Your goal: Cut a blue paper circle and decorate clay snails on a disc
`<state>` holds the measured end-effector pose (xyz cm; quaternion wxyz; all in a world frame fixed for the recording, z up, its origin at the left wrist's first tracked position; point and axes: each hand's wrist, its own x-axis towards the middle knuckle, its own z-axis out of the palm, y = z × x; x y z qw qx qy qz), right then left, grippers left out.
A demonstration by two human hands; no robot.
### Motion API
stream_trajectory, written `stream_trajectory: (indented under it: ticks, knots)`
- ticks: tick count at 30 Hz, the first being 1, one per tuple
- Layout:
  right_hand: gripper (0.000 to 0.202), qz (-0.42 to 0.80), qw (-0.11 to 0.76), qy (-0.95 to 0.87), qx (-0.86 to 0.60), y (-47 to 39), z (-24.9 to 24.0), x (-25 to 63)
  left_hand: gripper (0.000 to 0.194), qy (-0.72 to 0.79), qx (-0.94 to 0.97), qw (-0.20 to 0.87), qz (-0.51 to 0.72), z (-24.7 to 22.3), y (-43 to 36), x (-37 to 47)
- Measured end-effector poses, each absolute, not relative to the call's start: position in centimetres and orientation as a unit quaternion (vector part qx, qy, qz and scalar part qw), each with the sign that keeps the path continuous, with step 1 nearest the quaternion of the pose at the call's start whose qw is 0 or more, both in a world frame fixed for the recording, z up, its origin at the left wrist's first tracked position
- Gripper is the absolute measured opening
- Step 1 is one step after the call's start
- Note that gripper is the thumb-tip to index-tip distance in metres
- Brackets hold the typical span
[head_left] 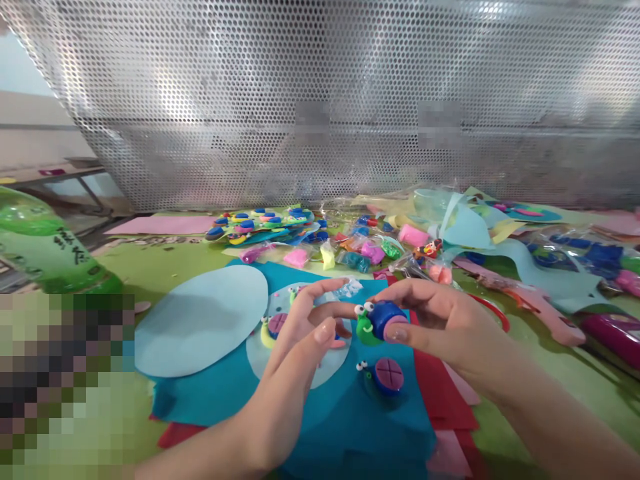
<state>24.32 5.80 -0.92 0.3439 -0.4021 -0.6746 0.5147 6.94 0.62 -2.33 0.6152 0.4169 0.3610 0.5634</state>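
My right hand (435, 317) pinches a small clay snail (383, 322) with a green head, two bulging eyes and a blue and pink shell. To its left, my left hand (305, 340) has its thumb and fingers apart, with no object visible between them. Under my left hand a pale blue paper circle (303, 373) carries small clay figures, partly hidden by my fingers. Another snail (389, 375) with a purple, cross-marked shell sits on the teal sheet (350, 427) below my right hand.
A pale blue oval (203, 320) lies at left, near a green bottle (50, 247). Behind are finished clay figures (265, 223) and wrapped clay pieces (373, 252). Pink scissors or a similar tool (530, 303) lie at right. A perforated metal panel (320, 80) stands behind.
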Motion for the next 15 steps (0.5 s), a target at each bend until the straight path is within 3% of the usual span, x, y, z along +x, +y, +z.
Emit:
stream_trajectory:
  ticks: [7, 15]
  knots:
    - [0.035, 0.590, 0.280, -0.675, -0.344, 5.56, -0.21, 24.44, 0.017, 0.340, 0.276, 0.679, 0.589, -1.61, 1.55, 7.43]
    - [0.041, 0.553, 0.290, -0.691, -0.364, 5.67, -0.56, 24.47, 0.028, 0.320, 0.224, 0.719, 0.575, -1.38, 1.34, 7.33]
